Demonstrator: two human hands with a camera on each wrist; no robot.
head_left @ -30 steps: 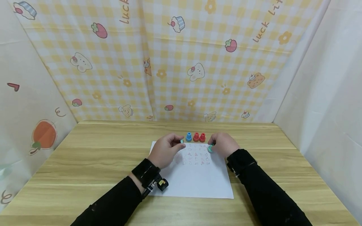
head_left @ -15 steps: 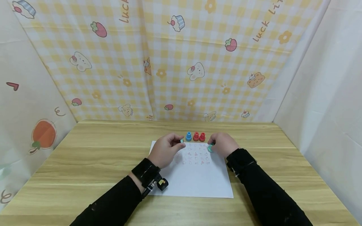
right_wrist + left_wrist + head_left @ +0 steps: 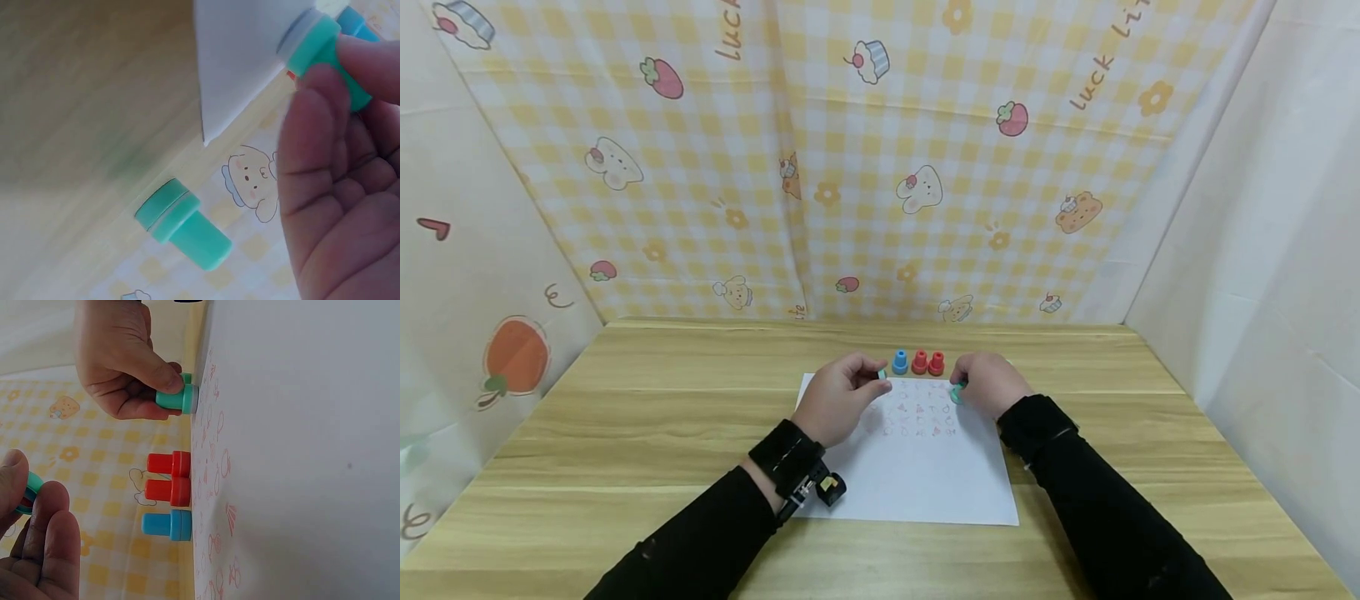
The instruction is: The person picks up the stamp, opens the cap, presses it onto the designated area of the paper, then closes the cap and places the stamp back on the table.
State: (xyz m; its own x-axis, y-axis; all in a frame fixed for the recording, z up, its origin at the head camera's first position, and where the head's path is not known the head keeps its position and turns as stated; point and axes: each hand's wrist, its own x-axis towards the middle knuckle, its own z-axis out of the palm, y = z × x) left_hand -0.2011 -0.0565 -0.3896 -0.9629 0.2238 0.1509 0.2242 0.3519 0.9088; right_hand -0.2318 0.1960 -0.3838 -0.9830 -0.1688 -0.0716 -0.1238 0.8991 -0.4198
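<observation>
My right hand point(image 3: 992, 385) pinches a green toy stamp point(image 3: 322, 50) by its handle, its pale stamping end down at the white paper point(image 3: 917, 487), near the far right corner. My left hand point(image 3: 838, 402) is raised over the paper's far left part, where thumb and fingers pinch a small hollow green cap point(image 3: 32, 487). Rows of small red stamped prints point(image 3: 219, 478) cover the far half of the sheet. A blue stamp point(image 3: 900, 362) and two red stamps point(image 3: 920, 362) stand in a row just beyond the paper's far edge.
Another green stamp point(image 3: 200, 237), with its cap on, stands on the wooden table point(image 3: 647, 433) beyond the right hand, hidden in the head view. A yellow checked cloth point(image 3: 850, 233) hangs behind the table, and white cloths point(image 3: 1262, 250) hang at both sides.
Almost nothing differs. Both hands keep their places and holds, and the right hand with the green stamp shifts very slightly at the paper.
</observation>
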